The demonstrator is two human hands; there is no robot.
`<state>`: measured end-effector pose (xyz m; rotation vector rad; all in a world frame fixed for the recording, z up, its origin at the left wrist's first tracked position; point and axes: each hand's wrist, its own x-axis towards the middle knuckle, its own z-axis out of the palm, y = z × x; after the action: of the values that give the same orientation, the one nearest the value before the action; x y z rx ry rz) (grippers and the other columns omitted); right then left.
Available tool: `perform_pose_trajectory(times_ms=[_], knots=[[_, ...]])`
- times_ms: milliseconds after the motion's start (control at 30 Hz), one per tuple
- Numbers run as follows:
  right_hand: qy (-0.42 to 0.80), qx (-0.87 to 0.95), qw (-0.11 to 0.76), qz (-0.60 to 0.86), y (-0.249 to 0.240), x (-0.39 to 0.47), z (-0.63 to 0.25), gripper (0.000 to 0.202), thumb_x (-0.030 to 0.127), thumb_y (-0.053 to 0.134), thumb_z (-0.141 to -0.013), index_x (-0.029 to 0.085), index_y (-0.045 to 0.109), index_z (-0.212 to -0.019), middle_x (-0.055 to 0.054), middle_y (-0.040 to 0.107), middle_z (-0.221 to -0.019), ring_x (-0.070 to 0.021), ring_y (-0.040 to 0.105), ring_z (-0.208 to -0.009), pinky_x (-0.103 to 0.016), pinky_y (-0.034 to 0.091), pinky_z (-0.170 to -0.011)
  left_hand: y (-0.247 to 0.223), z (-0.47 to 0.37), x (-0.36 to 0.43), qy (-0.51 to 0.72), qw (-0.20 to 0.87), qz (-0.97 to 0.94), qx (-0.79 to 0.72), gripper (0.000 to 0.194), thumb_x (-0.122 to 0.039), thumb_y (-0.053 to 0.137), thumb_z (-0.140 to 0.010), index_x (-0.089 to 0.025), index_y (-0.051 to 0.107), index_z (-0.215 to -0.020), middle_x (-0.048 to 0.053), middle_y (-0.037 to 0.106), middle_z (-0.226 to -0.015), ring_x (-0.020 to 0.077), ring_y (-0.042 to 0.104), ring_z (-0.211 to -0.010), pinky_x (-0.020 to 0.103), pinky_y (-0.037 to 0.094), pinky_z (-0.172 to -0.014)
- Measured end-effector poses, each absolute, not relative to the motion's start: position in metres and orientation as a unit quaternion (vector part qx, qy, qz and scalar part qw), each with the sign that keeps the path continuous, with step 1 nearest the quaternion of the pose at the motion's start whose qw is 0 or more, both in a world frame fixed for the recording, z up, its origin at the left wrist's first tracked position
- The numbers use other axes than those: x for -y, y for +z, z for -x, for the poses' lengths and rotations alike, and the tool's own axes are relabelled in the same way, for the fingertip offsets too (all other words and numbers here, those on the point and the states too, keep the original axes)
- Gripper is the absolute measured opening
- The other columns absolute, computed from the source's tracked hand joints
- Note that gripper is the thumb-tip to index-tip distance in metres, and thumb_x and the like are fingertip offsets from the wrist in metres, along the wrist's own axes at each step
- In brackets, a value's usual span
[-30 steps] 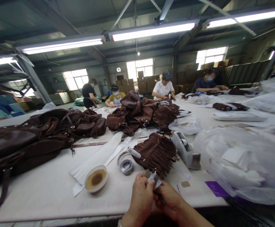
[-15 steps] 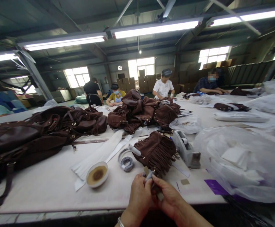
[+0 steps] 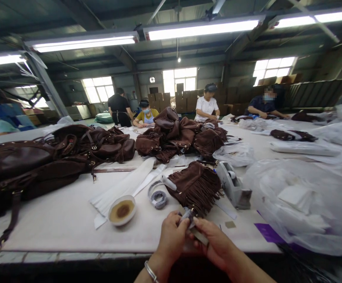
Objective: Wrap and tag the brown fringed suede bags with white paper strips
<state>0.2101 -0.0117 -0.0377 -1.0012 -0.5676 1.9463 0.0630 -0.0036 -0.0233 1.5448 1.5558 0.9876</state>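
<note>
A brown fringed suede bag [image 3: 194,181] lies on the table just beyond my hands. At its near end, close to a small metal ring, a grey-wrapped strap end [image 3: 187,214] is pinched between my fingers. My left hand [image 3: 171,232] is closed on it from the left, a bangle on the wrist. My right hand [image 3: 213,239] closes on it from the right, with a flat beige strip [image 3: 200,237] also between its fingers. The fingertips nearly meet and partly hide the piece. A coiled strap in grey wrapping [image 3: 159,199] rests left of the bag.
A bowl of brownish stuff [image 3: 122,210] stands at left, near white paper strips [image 3: 123,184]. Right of the bag are a tape dispenser [image 3: 232,186] and a large clear plastic bag [image 3: 300,208]. Brown bags [image 3: 182,135] are heaped behind. Several people work across the table.
Both hands stay together at the strap end, fingers shifting slightly. The beige strip in my right hand shows more. The whole view has shifted a little.
</note>
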Motion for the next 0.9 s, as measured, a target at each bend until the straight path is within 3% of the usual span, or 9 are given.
perform_pose_trajectory(times_ms=[133, 233, 333, 467, 600, 667, 800, 833, 900], knots=[[0.719, 0.376, 0.384, 0.441, -0.038, 0.022, -0.228, 0.052, 0.036, 0.082, -0.067, 0.017, 0.062, -0.111, 0.003, 0.067, -0.071, -0.0091, 0.055, -0.047, -0.018, 0.037, -0.038, -0.029, -0.053, -0.001, 0.371, 0.385, -0.59, -0.604, 0.035, -0.038, 0.054, -0.084, -0.018, 0.058, -0.055, 0.005, 0.063, -0.081, 0.0176, 0.06, -0.075, 0.026, 0.044, -0.066], [0.634, 0.463, 0.37, 0.497, -0.038, 0.024, -0.238, 0.037, 0.04, 0.073, -0.072, 0.016, 0.065, -0.098, 0.006, 0.059, -0.055, -0.0085, 0.046, -0.038, -0.02, 0.033, -0.037, -0.031, -0.05, -0.001, 0.363, 0.386, -0.594, -0.606, 0.035, -0.039, 0.055, -0.083, -0.018, 0.057, -0.055, 0.005, 0.062, -0.083, 0.0168, 0.059, -0.074, 0.025, 0.043, -0.061], [0.586, 0.541, 0.354, 0.489, -0.033, 0.021, -0.243, 0.028, 0.04, 0.065, -0.08, 0.014, 0.069, -0.091, 0.001, 0.062, -0.059, -0.0131, 0.056, -0.051, -0.025, 0.045, -0.051, -0.03, -0.051, 0.001, 0.358, 0.393, -0.599, -0.599, 0.035, -0.04, 0.055, -0.083, -0.017, 0.059, -0.057, 0.007, 0.063, -0.092, 0.0157, 0.059, -0.072, 0.025, 0.044, -0.059], [0.437, 0.7, 0.365, 0.431, -0.022, 0.012, -0.243, 0.028, 0.021, 0.064, -0.08, 0.019, 0.071, -0.107, -0.006, 0.072, -0.093, -0.0198, 0.065, -0.086, -0.032, 0.051, -0.079, -0.027, -0.051, 0.004, 0.351, 0.39, -0.612, -0.591, 0.033, -0.038, 0.055, -0.084, -0.016, 0.062, -0.06, 0.008, 0.064, -0.099, 0.0158, 0.06, -0.072, 0.026, 0.046, -0.061], [0.251, 0.833, 0.33, 0.366, -0.012, -0.009, -0.237, 0.02, 0.016, 0.054, -0.09, 0.019, 0.073, -0.088, -0.005, 0.067, -0.081, -0.0174, 0.062, -0.079, -0.029, 0.047, -0.073, -0.026, -0.049, 0.007, 0.357, 0.359, -0.639, -0.579, 0.029, -0.032, 0.056, -0.084, -0.017, 0.061, -0.059, 0.008, 0.064, -0.097, 0.0194, 0.062, -0.085, 0.03, 0.049, -0.076], [0.194, 0.87, 0.296, 0.343, -0.006, -0.023, -0.233, 0.02, 0.015, 0.056, -0.089, 0.019, 0.073, -0.081, -0.006, 0.067, -0.084, -0.0185, 0.062, -0.083, -0.029, 0.047, -0.075, -0.027, -0.049, 0.008, 0.357, 0.356, -0.649, -0.57, 0.028, -0.029, 0.056, -0.084, -0.018, 0.06, -0.059, 0.009, 0.064, -0.099, 0.0205, 0.062, -0.09, 0.032, 0.049, -0.082], [0.214, 0.898, 0.218, 0.315, 0.002, -0.05, -0.223, 0.018, 0.005, 0.064, -0.076, 0.02, 0.074, -0.074, -0.007, 0.065, -0.123, -0.0199, 0.064, -0.103, -0.03, 0.048, -0.09, -0.031, -0.046, 0.01, 0.355, 0.354, -0.676, -0.54, 0.022, -0.024, 0.053, -0.086, -0.018, 0.067, -0.07, 0.01, 0.064, -0.106, 0.0223, 0.061, -0.099, 0.036, 0.048, -0.092], [0.24, 0.899, 0.201, 0.308, 0.002, -0.055, -0.221, 0.019, 0.004, 0.064, -0.074, 0.02, 0.075, -0.073, -0.006, 0.065, -0.126, -0.0188, 0.065, -0.102, -0.028, 0.048, -0.09, -0.032, -0.044, 0.011, 0.356, 0.352, -0.683, -0.531, 0.02, -0.023, 0.053, -0.086, -0.018, 0.069, -0.075, 0.01, 0.064, -0.108, 0.0226, 0.061, -0.101, 0.036, 0.047, -0.095], [0.287, 0.895, 0.178, 0.291, 0.002, -0.061, -0.217, 0.021, 0.003, 0.064, -0.072, 0.02, 0.075, -0.073, -0.004, 0.07, -0.112, -0.0163, 0.066, -0.093, -0.025, 0.049, -0.084, -0.032, -0.039, 0.013, 0.361, 0.349, -0.695, -0.515, 0.019, -0.021, 0.053, -0.086, -0.018, 0.071, -0.081, 0.01, 0.064, -0.11, 0.0226, 0.06, -0.104, 0.036, 0.046, -0.098]])
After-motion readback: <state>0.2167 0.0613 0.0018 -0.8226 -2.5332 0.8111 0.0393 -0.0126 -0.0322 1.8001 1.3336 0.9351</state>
